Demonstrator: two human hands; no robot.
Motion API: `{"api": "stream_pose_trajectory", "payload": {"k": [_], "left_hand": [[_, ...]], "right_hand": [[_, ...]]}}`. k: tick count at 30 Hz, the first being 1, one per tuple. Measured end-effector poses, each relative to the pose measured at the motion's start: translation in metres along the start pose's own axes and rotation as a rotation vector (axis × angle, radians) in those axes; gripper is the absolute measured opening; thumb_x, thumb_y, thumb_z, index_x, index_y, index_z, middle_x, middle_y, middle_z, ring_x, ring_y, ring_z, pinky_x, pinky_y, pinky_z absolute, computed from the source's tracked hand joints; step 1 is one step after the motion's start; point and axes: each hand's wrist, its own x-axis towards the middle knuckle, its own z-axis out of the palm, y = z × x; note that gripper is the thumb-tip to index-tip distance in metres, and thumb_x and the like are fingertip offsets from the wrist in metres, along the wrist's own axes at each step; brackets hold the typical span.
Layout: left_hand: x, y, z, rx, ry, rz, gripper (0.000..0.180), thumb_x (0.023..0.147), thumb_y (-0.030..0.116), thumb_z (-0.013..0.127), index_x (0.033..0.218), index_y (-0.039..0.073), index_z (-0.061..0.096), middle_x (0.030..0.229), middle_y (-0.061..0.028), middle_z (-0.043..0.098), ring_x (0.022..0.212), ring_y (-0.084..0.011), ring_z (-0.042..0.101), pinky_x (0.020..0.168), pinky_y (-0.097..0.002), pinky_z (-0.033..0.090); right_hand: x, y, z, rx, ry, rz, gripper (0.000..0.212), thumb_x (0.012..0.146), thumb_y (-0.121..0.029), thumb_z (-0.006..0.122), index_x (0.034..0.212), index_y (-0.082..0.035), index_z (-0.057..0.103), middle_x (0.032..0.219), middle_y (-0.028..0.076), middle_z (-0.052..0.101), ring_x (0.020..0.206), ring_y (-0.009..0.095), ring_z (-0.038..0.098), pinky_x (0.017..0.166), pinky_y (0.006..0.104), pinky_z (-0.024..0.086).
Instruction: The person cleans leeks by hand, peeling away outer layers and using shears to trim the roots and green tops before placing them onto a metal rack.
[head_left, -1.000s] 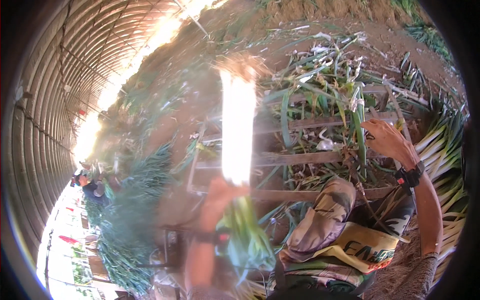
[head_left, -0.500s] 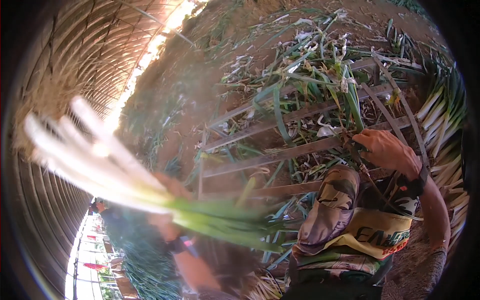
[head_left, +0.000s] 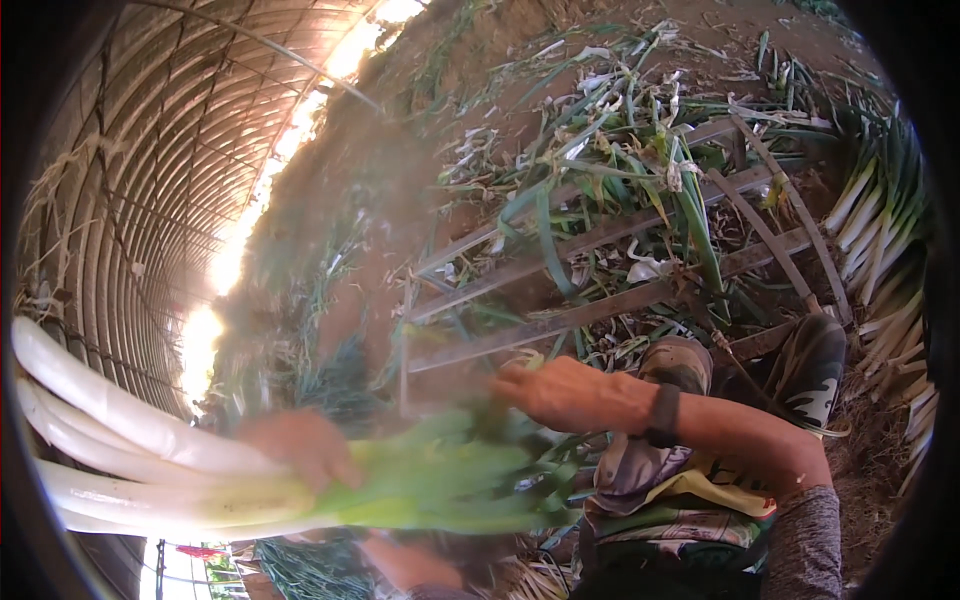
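Observation:
My left hand (head_left: 300, 445) grips a bunch of leeks (head_left: 150, 460) with long white stalks pointing left and green leaves (head_left: 450, 480) trailing right. The bunch lies nearly level across the lower left of the view and is blurred by motion. My right hand (head_left: 565, 392), with a dark band on the wrist, rests on the green leaf end of the same bunch. My knees in patterned trousers (head_left: 680, 470) are just below it.
A slatted wooden frame (head_left: 600, 250) lies on the soil, strewn with cut green leaves. Stacked leeks with white stalks (head_left: 880, 230) line the right edge. A curved ribbed greenhouse roof (head_left: 130, 180) arches on the left, with bare earth (head_left: 400, 130) beyond.
The bunch of leeks has swung down from upright to nearly level, white ends to the left. My right hand has come off the wooden frame to the bunch's green end.

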Motion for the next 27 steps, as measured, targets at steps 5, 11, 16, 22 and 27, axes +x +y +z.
{"api": "stream_pose_trajectory", "payload": {"k": [5,11,16,22,27], "left_hand": [[-0.052,0.031,0.063,0.203,0.645,0.014,0.044,0.083,0.016,0.080,0.108,0.009,0.045,0.076,-0.0061,0.068,0.070,-0.0287,0.071,0.059,-0.0357,0.051],[-0.073,0.021,0.054,0.258,0.480,0.145,0.041,0.101,0.038,0.047,0.125,0.005,0.051,0.090,-0.0187,0.071,0.077,-0.0446,0.070,0.057,-0.0532,0.054],[-0.084,0.018,0.064,0.183,0.411,0.167,0.044,0.102,0.038,0.047,0.131,0.005,0.048,0.103,-0.0203,0.071,0.086,-0.0454,0.070,0.065,-0.0541,0.050],[-0.077,0.002,0.066,0.324,0.474,0.225,0.065,0.070,0.016,0.091,0.114,0.005,0.044,0.076,-0.0079,0.068,0.075,-0.0295,0.073,0.049,-0.0346,0.048],[-0.078,-0.006,0.074,0.143,0.436,0.268,0.034,0.103,0.027,0.049,0.092,0.002,0.068,0.093,-0.0174,0.071,0.088,-0.0446,0.070,0.072,-0.0495,0.052]], "right_hand": [[0.006,0.034,-0.014,0.005,0.012,-0.106,0.015,0.076,-0.005,0.063,0.091,-0.002,0.063,0.075,0.013,0.064,0.068,0.035,0.066,0.057,0.0421,0.053],[0.012,0.043,-0.045,-0.263,0.014,-0.059,0.009,0.074,-0.005,0.065,0.081,-0.003,0.059,0.073,0.012,0.061,0.066,0.032,0.066,0.055,0.0418,0.053],[0.030,0.029,-0.072,-0.283,0.135,-0.036,0.014,0.072,-0.004,0.065,0.084,-0.004,0.058,0.078,0.011,0.059,0.064,0.032,0.064,0.054,0.0422,0.052],[0.027,0.023,-0.088,-0.431,0.143,-0.006,0.013,0.076,-0.011,0.065,0.086,-0.005,0.058,0.081,0.011,0.060,0.066,0.029,0.066,0.057,0.0399,0.054],[0.014,0.065,-0.108,-0.534,0.358,0.159,0.014,0.075,0.002,0.060,0.088,-0.003,0.057,0.076,0.015,0.062,0.065,0.034,0.065,0.056,0.0415,0.054]]}}
